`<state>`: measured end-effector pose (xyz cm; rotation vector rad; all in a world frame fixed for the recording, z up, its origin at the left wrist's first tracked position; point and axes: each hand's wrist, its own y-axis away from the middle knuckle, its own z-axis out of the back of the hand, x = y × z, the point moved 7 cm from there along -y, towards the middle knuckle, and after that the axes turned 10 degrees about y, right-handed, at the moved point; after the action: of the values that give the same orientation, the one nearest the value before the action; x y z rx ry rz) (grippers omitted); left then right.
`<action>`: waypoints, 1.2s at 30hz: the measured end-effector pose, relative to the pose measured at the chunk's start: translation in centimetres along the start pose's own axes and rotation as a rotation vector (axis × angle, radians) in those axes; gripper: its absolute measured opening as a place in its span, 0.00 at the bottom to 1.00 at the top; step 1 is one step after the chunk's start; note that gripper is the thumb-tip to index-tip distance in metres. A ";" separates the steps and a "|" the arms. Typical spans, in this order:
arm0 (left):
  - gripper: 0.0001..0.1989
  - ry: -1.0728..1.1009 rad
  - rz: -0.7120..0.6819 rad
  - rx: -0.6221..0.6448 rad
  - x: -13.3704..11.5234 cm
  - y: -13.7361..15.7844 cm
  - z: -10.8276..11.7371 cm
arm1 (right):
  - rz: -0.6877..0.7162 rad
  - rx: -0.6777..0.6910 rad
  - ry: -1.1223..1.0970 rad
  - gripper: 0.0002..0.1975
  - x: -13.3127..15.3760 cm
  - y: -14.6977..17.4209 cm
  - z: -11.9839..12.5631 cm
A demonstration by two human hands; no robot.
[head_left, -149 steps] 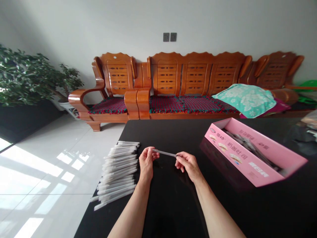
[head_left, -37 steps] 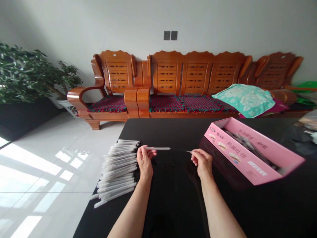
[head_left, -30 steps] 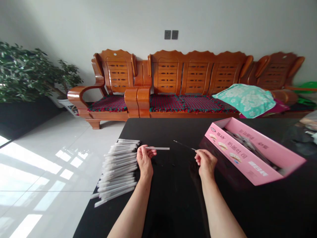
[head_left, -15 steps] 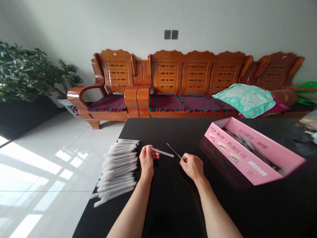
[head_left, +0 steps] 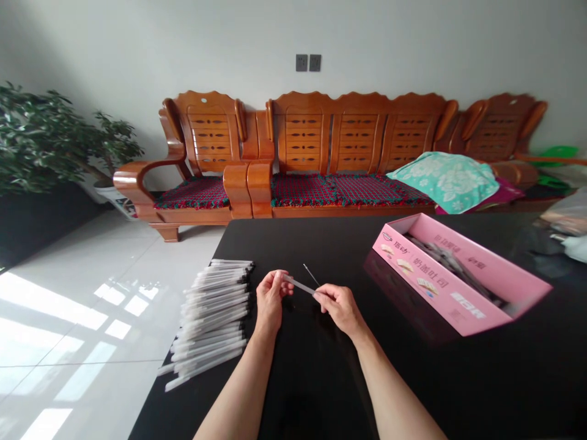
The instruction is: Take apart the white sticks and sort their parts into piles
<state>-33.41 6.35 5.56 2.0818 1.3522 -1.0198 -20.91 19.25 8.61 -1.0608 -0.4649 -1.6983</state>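
My left hand point(head_left: 270, 299) pinches one end of a translucent white pen barrel point(head_left: 300, 285) between thumb and fingers. My right hand point(head_left: 340, 307) is closed, its fingertips at the barrel's other end. From behind those right fingers a thin pen refill point(head_left: 311, 274) sticks out, pointing up and left. Just left of my left hand lies a pile of white pens point(head_left: 213, 311), side by side, with dark ends toward the hand. A pink cardboard box point(head_left: 426, 284) stands to the right of my right hand, with many thin grey and dark pieces point(head_left: 458, 266) inside.
Everything lies on a glossy black table point(head_left: 312, 379). Behind it stands a long carved wooden sofa point(head_left: 261, 189) with a turquoise cloth point(head_left: 447, 180) on its seat. Plastic bags point(head_left: 568, 226) sit at the table's right edge. A potted plant point(head_left: 59, 140) is at the left.
My right hand has moved left and up to the free end of the barrel, the refill still at its fingers. My left hand has barely moved. The view has shifted slightly.
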 end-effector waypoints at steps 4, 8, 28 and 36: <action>0.16 0.038 -0.002 -0.009 -0.3 0.1 -0.1 | -0.060 0.031 -0.178 0.14 -0.5 0.0 -0.1; 0.14 0.093 0.042 0.079 -0.5 0.2 -1.2 | -0.104 0.159 -0.340 0.20 -0.1 0.3 -1.3; 0.15 0.128 0.065 0.030 -0.3 0.0 -0.7 | -0.085 0.142 -0.381 0.24 0.7 0.5 -2.4; 0.15 0.125 0.066 -0.065 0.3 0.2 -0.3 | 0.107 -0.070 0.167 0.19 2.3 1.0 -1.0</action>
<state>-33.02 6.66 5.52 2.1578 1.3483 -0.8198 -20.64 16.89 9.77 -0.9661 -0.2398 -1.7016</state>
